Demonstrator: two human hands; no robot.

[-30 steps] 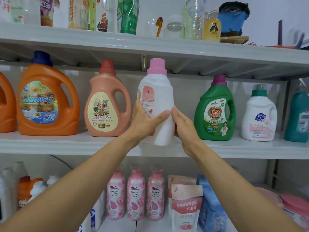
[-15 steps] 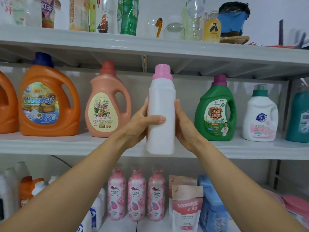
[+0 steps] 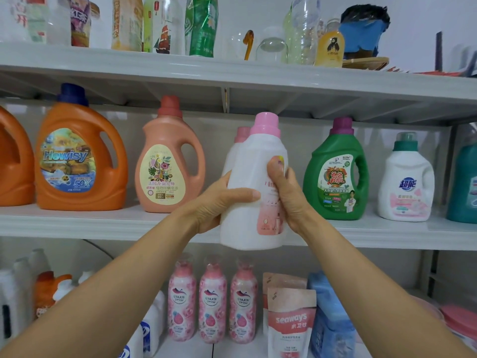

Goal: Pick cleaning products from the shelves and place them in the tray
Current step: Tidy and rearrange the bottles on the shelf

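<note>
Both hands clasp the white bottle (image 3: 247, 228): left hand (image 3: 216, 205) wraps its side, thumb across the front; right hand (image 3: 289, 200) curls round the label. It hangs before the middle shelf (image 3: 103, 220), apparently lifted clear, a twin (image 3: 238, 143) behind. No tray shows; carrying and placing seem left.

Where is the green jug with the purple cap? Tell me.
Head view: the green jug stands on the middle shelf, right of centre, just right of the held pink-capped bottle and left of the teal-capped white bottle.
</note>
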